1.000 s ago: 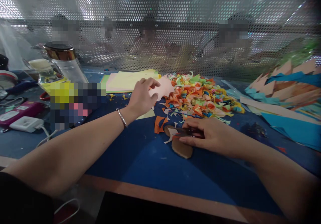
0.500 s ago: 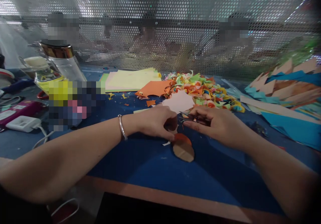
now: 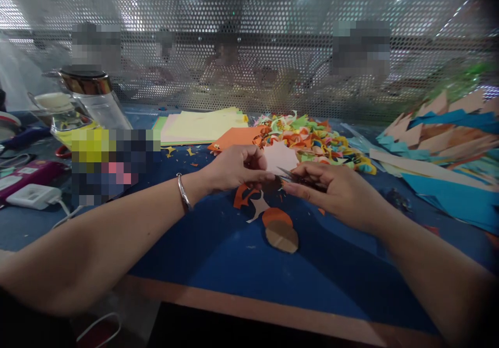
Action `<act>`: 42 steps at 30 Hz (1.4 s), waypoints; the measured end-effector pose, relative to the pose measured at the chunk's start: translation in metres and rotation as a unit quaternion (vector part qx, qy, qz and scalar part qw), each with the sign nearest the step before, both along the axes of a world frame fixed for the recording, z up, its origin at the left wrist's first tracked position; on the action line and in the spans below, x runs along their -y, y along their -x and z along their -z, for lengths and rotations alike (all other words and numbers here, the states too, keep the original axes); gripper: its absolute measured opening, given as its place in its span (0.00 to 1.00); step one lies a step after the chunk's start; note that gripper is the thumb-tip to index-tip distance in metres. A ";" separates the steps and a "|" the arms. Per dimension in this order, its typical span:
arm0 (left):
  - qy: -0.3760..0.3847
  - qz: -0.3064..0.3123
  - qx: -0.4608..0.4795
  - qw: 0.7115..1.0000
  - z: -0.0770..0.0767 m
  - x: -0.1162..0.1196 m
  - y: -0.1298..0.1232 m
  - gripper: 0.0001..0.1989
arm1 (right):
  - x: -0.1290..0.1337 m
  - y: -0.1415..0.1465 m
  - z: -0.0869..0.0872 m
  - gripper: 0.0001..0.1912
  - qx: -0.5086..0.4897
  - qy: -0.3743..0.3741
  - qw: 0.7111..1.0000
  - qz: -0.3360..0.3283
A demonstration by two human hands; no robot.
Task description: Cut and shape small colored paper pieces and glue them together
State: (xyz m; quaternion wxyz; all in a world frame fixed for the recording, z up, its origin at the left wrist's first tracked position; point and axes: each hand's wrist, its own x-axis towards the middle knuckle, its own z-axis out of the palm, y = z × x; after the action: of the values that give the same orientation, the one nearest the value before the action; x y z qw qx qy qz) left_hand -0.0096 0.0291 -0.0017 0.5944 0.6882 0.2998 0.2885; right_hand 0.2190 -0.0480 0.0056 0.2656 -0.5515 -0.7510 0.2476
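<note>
My left hand (image 3: 239, 167), with a silver bangle on its wrist, pinches a small dark brownish piece of paper (image 3: 272, 184). Close by on the right, my right hand (image 3: 322, 184) is closed on small scissors (image 3: 286, 173), whose tips point left at that piece. A pale pink spiky sheet (image 3: 278, 156) lies just behind the fingertips. Below the hands, an orange round piece (image 3: 277, 216) is partly covered by a brown round piece (image 3: 282, 236). A white-grey offcut (image 3: 259, 207) and orange offcuts (image 3: 240, 197) lie beside them on the blue mat.
Behind the hands is a heap of coloured scraps (image 3: 323, 140), with stacked paper sheets (image 3: 200, 125) to its left. Bottles (image 3: 103, 103) and a white charger (image 3: 33, 194) stand left. Blue and tan paper (image 3: 448, 192) lies right. A perforated metal screen (image 3: 249, 67) rises behind.
My left hand has lifted off the mat and moved up, now pinching a small piece at the scissors. The orange and white offcuts below it have come into view.
</note>
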 end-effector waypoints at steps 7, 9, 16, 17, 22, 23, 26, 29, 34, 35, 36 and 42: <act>0.063 0.046 0.080 0.994 0.005 0.013 -0.007 0.21 | -0.001 0.000 -0.002 0.29 -0.054 0.027 0.998 -0.018; 0.076 0.053 0.098 0.991 0.006 0.014 -0.007 0.20 | -0.001 0.002 -0.003 0.29 -0.067 0.038 0.997 -0.022; -0.016 -0.017 0.025 0.999 0.006 0.011 -0.007 0.10 | 0.000 0.001 -0.006 0.31 -0.069 0.000 0.998 0.009; -0.068 -0.069 -0.002 0.995 0.006 0.006 -0.005 0.08 | 0.000 0.001 -0.006 0.31 -0.071 -0.012 0.997 0.015; -0.263 -0.255 -0.136 0.921 0.012 -0.037 0.023 0.07 | 0.000 -0.001 -0.007 0.31 -0.089 -0.042 0.994 0.037; -0.263 -0.280 -0.154 0.910 0.015 -0.046 0.029 0.09 | 0.000 -0.001 -0.006 0.31 -0.089 -0.041 0.994 0.041; -0.229 -0.360 -0.205 0.881 0.020 -0.063 0.039 0.12 | -0.001 -0.002 -0.001 0.29 -0.098 -0.027 0.994 0.038; -0.215 -0.401 -0.273 0.848 0.021 -0.071 0.038 0.15 | -0.003 -0.003 0.004 0.28 -0.113 -0.015 0.993 0.019; -0.192 -0.389 -0.298 0.850 0.005 -0.094 0.038 0.02 | -0.005 -0.007 0.010 0.24 -0.081 -0.024 0.996 0.012; -0.195 -0.391 -0.300 0.848 0.000 -0.101 0.040 0.02 | -0.005 -0.008 0.010 0.24 -0.072 -0.027 0.997 0.012; -0.196 -0.392 -0.302 0.847 -0.005 -0.108 0.042 0.03 | -0.005 -0.009 0.011 0.23 -0.066 -0.031 0.997 0.012; -0.154 -0.350 -0.295 0.876 -0.019 -0.132 0.045 0.12 | -0.006 -0.010 0.014 0.20 -0.044 -0.046 0.998 0.016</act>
State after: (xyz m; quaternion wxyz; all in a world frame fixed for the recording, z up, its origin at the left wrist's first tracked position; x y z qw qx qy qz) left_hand -0.0545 0.1607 0.0170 0.2249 0.6742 0.6343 0.3040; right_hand 0.2290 -0.0418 -0.0081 0.3276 -0.5393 -0.7400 0.2328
